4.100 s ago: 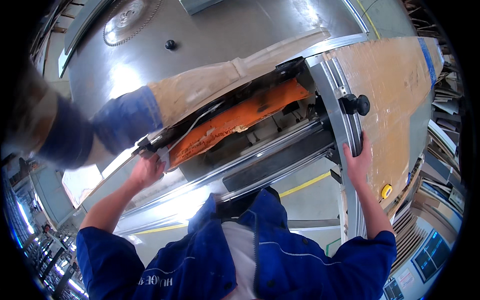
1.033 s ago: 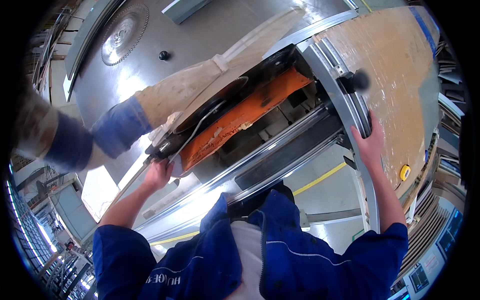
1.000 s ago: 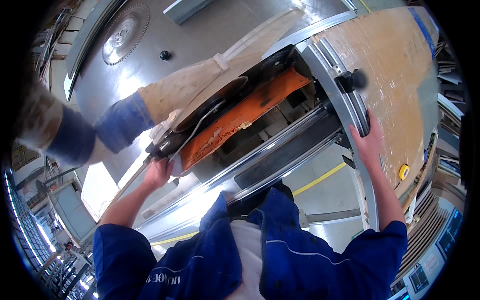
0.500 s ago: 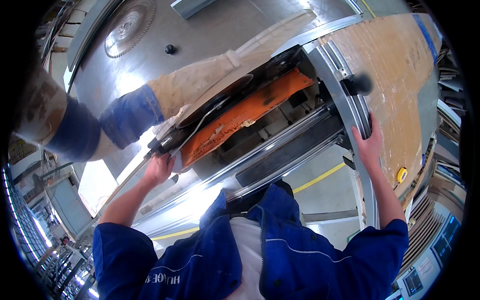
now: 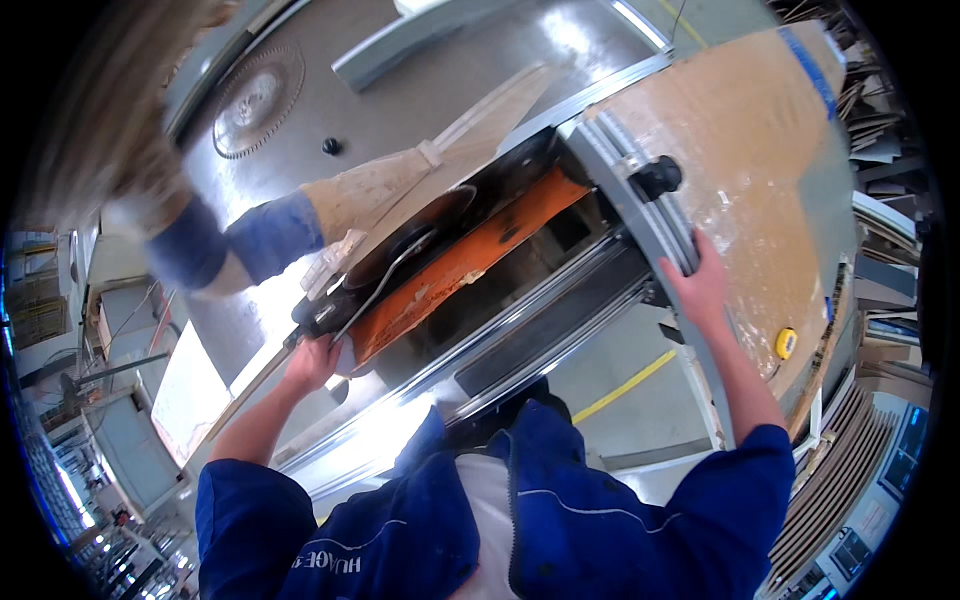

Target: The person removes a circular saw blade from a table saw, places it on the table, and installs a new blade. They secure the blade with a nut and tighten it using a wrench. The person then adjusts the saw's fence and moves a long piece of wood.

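Observation:
My left hand (image 5: 312, 363) is closed at the left end of the open slot of a table saw (image 5: 300, 190); what its fingers hold is hidden. Just beyond it lies a thin bent metal rod (image 5: 384, 281), running up to the dark round saw blade (image 5: 436, 220) in the slot. An orange panel (image 5: 470, 266) with worn edges lines the slot. On the right, my right hand (image 5: 700, 285) wraps its fingers over a grey aluminium rail (image 5: 668, 228). A black clamp knob (image 5: 657, 177) sits on that rail, beyond the hand.
Above the slot hangs a dust hose (image 5: 275, 232) wrapped in blue tape, with a pale guard (image 5: 480, 125). A loose toothed saw blade (image 5: 257, 100), a black knob (image 5: 331, 147) and a grey metal profile (image 5: 410, 45) lie on the steel top. A yellow tape measure (image 5: 786, 343) rests on the wooden board (image 5: 770, 200).
The view has shifted, so the saw and rail appear further left. Both hands keep their places, the left at the slot's end and the right on the rail.

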The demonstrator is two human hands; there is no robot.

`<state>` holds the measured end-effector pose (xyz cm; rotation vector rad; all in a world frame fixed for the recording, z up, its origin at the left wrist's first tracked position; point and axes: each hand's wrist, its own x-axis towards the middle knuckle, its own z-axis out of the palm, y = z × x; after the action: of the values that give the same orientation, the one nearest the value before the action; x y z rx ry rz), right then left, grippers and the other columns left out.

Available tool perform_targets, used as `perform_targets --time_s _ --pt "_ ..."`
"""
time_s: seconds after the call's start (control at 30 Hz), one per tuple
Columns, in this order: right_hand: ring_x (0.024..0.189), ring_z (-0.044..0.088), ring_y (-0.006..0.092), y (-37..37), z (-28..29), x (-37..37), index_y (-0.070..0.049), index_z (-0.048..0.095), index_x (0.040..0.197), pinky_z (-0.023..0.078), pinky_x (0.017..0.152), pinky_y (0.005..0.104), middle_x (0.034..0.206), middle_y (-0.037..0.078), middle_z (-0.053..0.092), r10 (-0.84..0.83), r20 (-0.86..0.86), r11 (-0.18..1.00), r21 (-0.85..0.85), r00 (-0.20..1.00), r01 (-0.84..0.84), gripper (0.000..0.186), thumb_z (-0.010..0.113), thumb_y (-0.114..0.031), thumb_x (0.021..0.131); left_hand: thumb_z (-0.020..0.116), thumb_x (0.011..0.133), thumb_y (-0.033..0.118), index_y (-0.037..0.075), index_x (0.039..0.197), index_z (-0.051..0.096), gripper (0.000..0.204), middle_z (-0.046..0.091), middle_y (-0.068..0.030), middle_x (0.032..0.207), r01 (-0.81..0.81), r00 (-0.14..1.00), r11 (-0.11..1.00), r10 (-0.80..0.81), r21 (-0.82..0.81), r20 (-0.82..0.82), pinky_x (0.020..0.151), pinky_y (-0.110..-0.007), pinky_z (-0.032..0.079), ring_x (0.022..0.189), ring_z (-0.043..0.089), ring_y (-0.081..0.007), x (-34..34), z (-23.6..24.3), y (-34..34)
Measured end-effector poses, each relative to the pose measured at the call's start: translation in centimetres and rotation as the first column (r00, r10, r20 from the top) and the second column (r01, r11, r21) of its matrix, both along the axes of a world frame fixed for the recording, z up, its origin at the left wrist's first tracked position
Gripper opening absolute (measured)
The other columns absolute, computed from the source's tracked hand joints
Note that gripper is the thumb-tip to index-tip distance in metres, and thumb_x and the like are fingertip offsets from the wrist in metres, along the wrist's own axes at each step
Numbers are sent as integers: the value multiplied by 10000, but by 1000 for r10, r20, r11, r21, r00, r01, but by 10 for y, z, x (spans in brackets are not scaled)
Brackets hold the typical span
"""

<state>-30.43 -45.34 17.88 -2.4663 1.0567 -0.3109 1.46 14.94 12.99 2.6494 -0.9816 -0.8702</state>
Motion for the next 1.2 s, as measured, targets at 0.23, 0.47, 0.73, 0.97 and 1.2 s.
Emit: perform_targets --time_s 0.23,0.47,0.73,0.97,1.2 --pt "1191 636 379 2 12 6 -19 549 1419 507 1017 466 1277 204 650 -7 -54 994 -105 998 1 834 772 -522 793 594 991 306 8 943 708 323 717 -280 935 -2 995 996 -8 93 98 836 -542 554 915 696 -451 -3 10 -9" --pt "1201 620 381 8 18 -1 -9 556 1399 489 1031 469 1297 210 635 -14 -48 994 -111 999 9 813 781 -509 799 573 995 388 -2 984 744 426 714 -300 970 -46 999 990 45 137 12 894 -536 556 958 694 -472 -1 7 -7" --pt "1224 612 371 7 8 -5 -18 514 1445 483 1043 455 1320 192 628 9 -57 992 -123 998 -16 838 787 -491 809 508 1030 386 -25 983 741 474 723 -293 979 22 998 987 -11 158 -67 932 -511 549 970 703 -452 3 2 1" --pt "1242 604 377 12 16 -1 -12 495 1464 473 1062 456 1354 204 618 -13 -105 998 -55 994 7 859 798 -470 804 477 1040 377 -41 989 725 488 727 -287 979 21 999 987 -14 161 -47 937 -522 544 961 704 -455 -1 11 -3" --pt "1250 605 377 11 21 4 14 503 1452 467 1076 456 1358 219 621 -19 -102 998 -60 995 13 861 805 -455 796 531 1006 327 -14 1000 722 391 721 -292 944 6 999 998 -2 68 -55 898 -523 560 938 705 -458 2 1 3"
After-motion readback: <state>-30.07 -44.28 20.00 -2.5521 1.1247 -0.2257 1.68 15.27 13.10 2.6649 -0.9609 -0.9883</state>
